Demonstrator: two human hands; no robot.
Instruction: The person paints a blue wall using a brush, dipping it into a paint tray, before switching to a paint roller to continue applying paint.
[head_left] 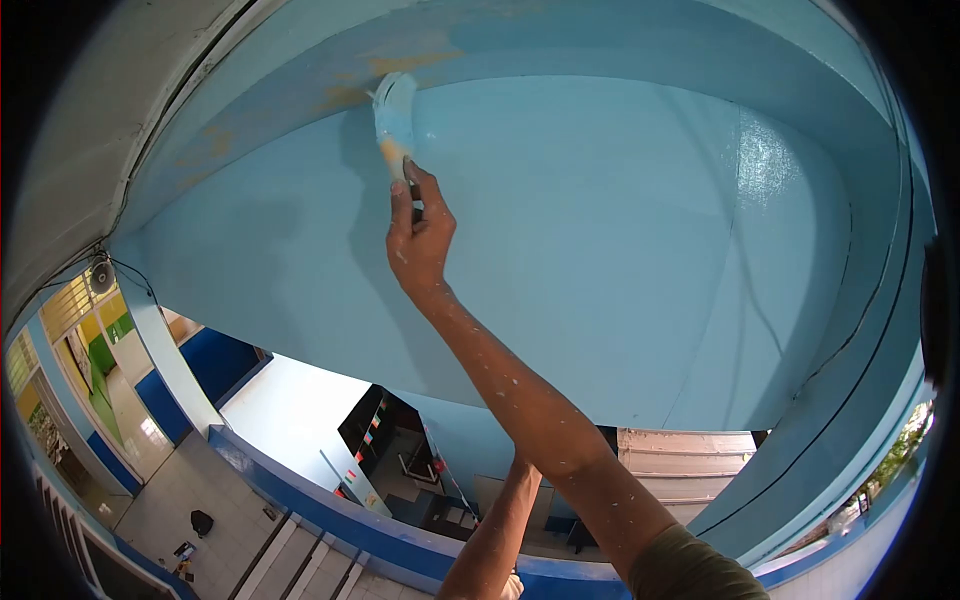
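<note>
My right hand [422, 228] is raised high, its fingers pinched around the handle of a paintbrush [394, 118]. Light blue paint coats the brush head, while bare wood colour shows lower on the handle. The brush tip meets the line where the light blue wall panel [580, 240] joins the overhanging beam [300, 85]. Patches of yellowish old surface show through the beam's paint near the brush. Paint specks dot my right forearm. My left forearm [492, 550] rises from the bottom edge, and its hand is hidden behind my right arm.
Dark cables [895, 250] run down the right side. A round loudspeaker [102, 275] hangs at the left near more wires. Below, a blue railing ledge [300, 485] borders a tiled floor [215, 550] with a dark bag [202, 523] and small items.
</note>
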